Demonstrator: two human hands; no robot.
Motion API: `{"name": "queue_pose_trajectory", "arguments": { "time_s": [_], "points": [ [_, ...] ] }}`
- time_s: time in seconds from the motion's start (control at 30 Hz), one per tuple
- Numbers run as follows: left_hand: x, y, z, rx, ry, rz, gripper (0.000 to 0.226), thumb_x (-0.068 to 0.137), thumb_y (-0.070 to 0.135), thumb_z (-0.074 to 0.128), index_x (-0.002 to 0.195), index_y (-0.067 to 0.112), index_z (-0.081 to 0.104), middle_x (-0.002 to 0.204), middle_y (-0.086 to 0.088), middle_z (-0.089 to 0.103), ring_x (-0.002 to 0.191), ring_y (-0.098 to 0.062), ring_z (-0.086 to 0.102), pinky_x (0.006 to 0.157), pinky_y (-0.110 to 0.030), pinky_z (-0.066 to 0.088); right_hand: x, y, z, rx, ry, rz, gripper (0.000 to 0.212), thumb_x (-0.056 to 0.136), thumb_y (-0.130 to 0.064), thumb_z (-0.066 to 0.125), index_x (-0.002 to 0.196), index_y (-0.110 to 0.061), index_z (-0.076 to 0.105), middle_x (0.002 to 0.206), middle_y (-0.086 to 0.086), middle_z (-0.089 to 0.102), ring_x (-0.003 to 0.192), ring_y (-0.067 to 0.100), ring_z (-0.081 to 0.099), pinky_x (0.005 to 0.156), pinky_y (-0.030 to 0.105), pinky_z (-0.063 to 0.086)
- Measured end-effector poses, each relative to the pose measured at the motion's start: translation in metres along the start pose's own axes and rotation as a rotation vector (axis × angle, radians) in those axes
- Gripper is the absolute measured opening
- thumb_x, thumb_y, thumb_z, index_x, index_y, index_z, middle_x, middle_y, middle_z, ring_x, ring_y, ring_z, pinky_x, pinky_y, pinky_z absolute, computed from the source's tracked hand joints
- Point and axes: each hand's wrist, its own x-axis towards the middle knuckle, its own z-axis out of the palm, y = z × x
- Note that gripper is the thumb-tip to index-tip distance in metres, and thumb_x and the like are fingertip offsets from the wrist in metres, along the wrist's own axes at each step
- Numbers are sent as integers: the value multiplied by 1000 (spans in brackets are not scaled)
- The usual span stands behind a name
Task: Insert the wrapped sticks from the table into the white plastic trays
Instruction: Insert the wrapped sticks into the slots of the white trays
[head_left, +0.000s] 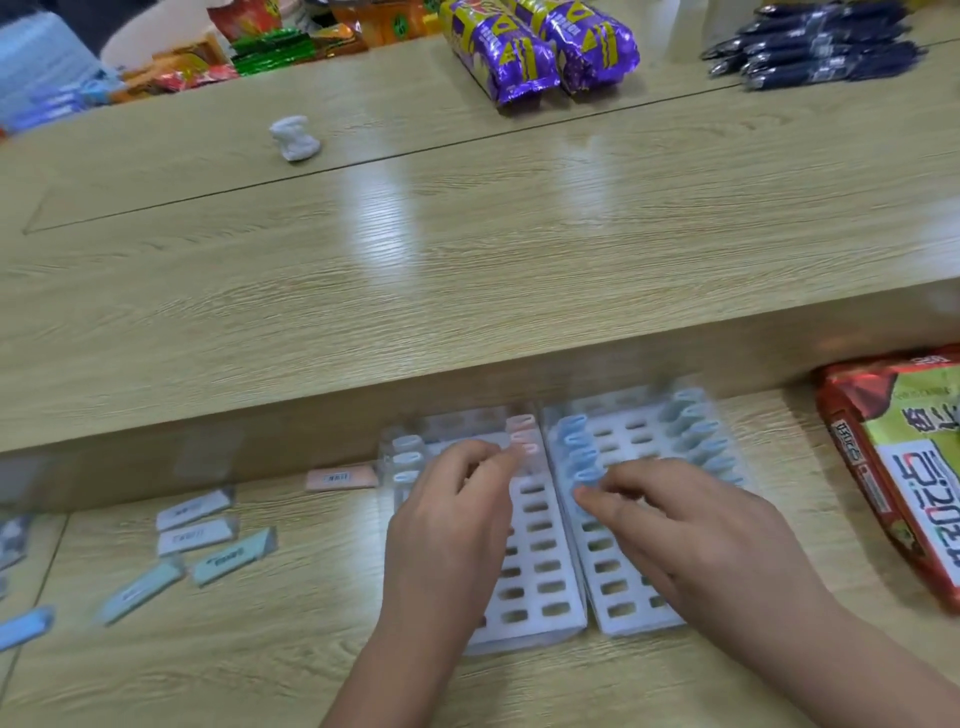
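Working my left hand (452, 525) and right hand (696, 535), fingers curled and any hold lost in blur, over the white trays (540, 618), I could knock seated sticks (696, 431) askew, while loose wrapped sticks (195, 540) lie toward the table (260, 665)'s left edge.

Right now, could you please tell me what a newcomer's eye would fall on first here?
The left hand and right hand are over two white plastic trays side by side on the near table, fingertips at the wrapped sticks standing in the far rows. Loose wrapped sticks lie scattered to their left; purple snack packs sit at the far edge.
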Motion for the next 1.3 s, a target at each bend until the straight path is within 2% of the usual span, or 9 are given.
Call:
{"name": "queue_pose_trajectory", "arguments": {
  "time_s": [0.17,0.33,0.43,0.53,0.63,0.83,1.0,1.13,1.3],
  "points": [
    [-5,2,-13,-67,-51,-2,46,85,2,71,127,20,66,110,4,69,98,-17,64,68,-36,58,-3,2,2,-118,-6,34,64,59,3,84,119,-16,72,103,12,68,84,29,64,48,28,44],
    [-23,-9,-36,-88,10,2,33,96,20,54,128,26,60,106,13,65,92,-5,59,70,-15,47,10,-18,1,-57,221,53,36,79,-5,65,113,-10,75,102,13,68,86,32,63,62,37,51],
    [-38,-39,-55,-123,110,-154,27,94,24,51,118,28,63,99,17,61,82,3,52,69,-8,40,33,-57,9,35,250,27,28,81,-7,64,106,-10,77,101,11,68,85,32,63,65,38,50],
    [-51,-82,-72,-92,158,-386,26,92,23,57,115,31,65,96,19,56,78,1,52,64,-12,43,69,-102,27,113,174,-40,26,87,-13,61,109,-9,74,103,7,68,89,29,64,69,40,53],
    [-64,-123,-85,-26,81,-566,31,91,28,59,121,29,64,112,11,57,89,-9,60,67,-36,54,106,-142,51,83,14,-67,28,87,-18,62,112,-9,70,107,6,67,97,30,63,79,42,54],
    [-77,-169,-91,139,-147,-478,25,87,30,67,112,28,70,116,2,54,105,-21,52,67,-35,53,154,-185,88,-324,-200,39,6,68,-10,71,67,-15,68,64,5,61,71,30,58,70,37,46],
    [-85,-189,-94,145,-106,-463,19,85,35,71,101,24,73,110,2,54,103,-19,50,58,-28,44,156,-198,106,-497,-364,114,18,76,-13,54,78,-17,72,72,3,64,80,29,57,74,38,41],
    [-94,-200,-104,100,-77,-455,15,85,39,71,93,26,68,105,10,52,97,-12,52,56,-27,41,156,-214,114,-347,-368,81,13,68,-16,75,77,-21,66,72,0,63,75,28,58,61,33,34],
    [-106,-210,-115,-189,0,-652,18,87,51,68,81,38,57,76,19,62,70,0,57,54,-23,41,149,-217,128,59,-391,193,22,87,-42,57,108,-35,58,96,-13,60,93,13,57,68,31,45]
  ]
}}
